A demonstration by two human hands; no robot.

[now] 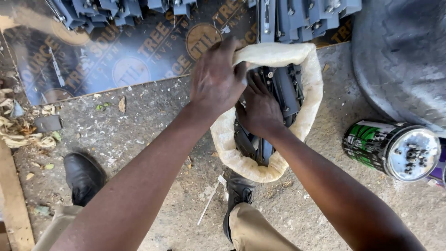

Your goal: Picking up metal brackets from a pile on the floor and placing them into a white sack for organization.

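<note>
An off-white woven sack [312, 88] stands open on the concrete floor, its rim rolled down, filled with dark grey metal brackets [287, 90]. My left hand [217, 79] grips the sack's rolled rim at its upper left. Inside the sack's mouth, my right hand [261, 109] rests on the metal parts, fingers curled down among them; whether it holds one is hidden.
More grey metal brackets [306, 18] lie piled on a dark printed board [116, 51] at the top. A green-and-black tin [388, 148] holding bolts lies at right beside a large grey tyre [404, 56]. My black shoes [82, 176] stand below. A wooden plank [14, 200] runs along the left.
</note>
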